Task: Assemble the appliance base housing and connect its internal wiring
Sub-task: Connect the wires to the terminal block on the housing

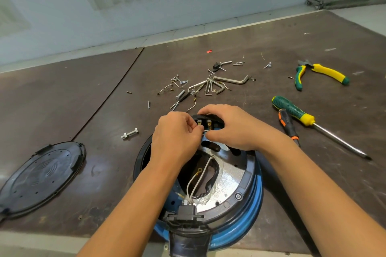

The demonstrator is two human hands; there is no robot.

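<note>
**Appliance base housing open on the surface, both hands at its far edge**

Appliance base housing (246, 185), blue outside with a black rim and a silvery inner plate, lies upside down on the dark brown surface (104, 110), close to the near edge. White wires (198, 175) run from a black connector block (187, 212) at the near side up through the opening toward the far rim, and one loose lead ends in a yellow ring terminal (199, 170).

At the far rim sits a black terminal piece (208, 120) with brass contacts showing. The left hand (175, 133) is closed in a pinch, its grip on a white wire end right beside those contacts. The right hand (231, 127) curls over the terminal piece, fingers on its top edge and thumb pressed near the same wire; its grip is closed on that piece.

A black round cover (41, 177) lies apart to the left. A bolt (129, 133) rests just left of the housing. Beyond the hands, loose screws and hex keys (211, 84) are scattered. To the right lie two screwdrivers (292, 110) and yellow-green pliers (321, 74).
</note>
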